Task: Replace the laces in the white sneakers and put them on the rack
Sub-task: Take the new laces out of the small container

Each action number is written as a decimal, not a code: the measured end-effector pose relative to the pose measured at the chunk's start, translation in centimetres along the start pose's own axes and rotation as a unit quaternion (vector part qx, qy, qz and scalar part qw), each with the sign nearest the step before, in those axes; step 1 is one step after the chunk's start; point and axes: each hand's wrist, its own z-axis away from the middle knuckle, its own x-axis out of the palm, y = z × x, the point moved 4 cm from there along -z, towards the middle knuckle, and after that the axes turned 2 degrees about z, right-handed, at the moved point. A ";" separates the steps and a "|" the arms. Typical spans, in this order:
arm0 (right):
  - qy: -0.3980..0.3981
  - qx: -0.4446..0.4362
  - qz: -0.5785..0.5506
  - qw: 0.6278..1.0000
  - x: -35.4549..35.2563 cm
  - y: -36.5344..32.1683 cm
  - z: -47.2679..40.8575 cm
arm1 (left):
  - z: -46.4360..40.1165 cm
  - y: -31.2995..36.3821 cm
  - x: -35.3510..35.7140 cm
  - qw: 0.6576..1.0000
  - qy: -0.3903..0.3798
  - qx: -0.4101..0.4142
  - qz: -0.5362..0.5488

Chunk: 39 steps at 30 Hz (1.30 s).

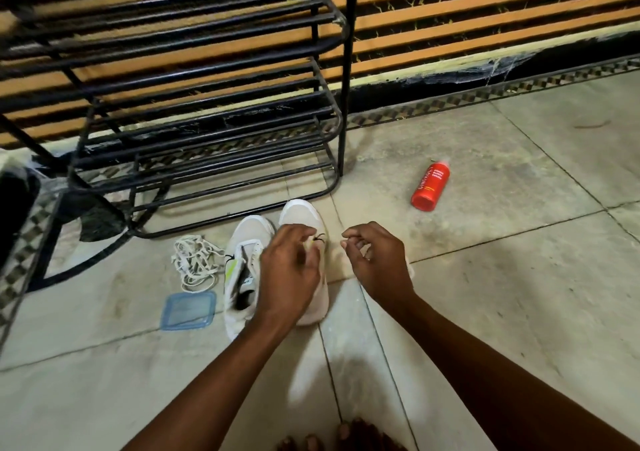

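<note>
White sneakers, pair: side by side on the tiled floor [485,312], toes pointing far, just in front of the rack's lowest shelf. Left sneaker [242,243] has no lace; tongue loose, neon-yellow and black trim showing at its opening. Right sneaker [299,217] is largely covered by the left hand [287,274]; white toe cap visible.

Left hand: over the right sneaker, fingers curled, fingertips drawn together near a small dark tip at the shoe's upper; whether they pinch it cannot be told.

Right hand [374,260]: just right of the right sneaker, fingers curled narrow, thumb against forefinger; any lace held is too thin to make out.

Loose laces [195,263]: white, tangled heap on the floor, left of the sneakers.

Blue container lid [188,310]: flat, near side of the laces.

Red bottle [430,185]: lying on its side, well to the right, open floor around it.

Shoe rack [207,104]: black metal bars, tiered, far left; shelves in view bare.

Wall [485,18]: orange and dark stripes, patterned border along its base.
</note>
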 end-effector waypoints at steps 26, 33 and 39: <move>-0.105 -0.067 0.028 0.992 6.8 -2.4 1.4 | 8.9 -20.2 -10.6 0.889 -0.033 -0.380 -0.253; -0.125 -0.102 0.011 0.987 6.8 -4.1 1.3 | 5.2 -16.1 -12.2 0.957 0.131 -0.256 0.030; -0.119 -0.158 0.003 0.980 5.8 -6.9 0.6 | 1.3 -7.9 -10.3 0.958 0.042 -0.181 0.220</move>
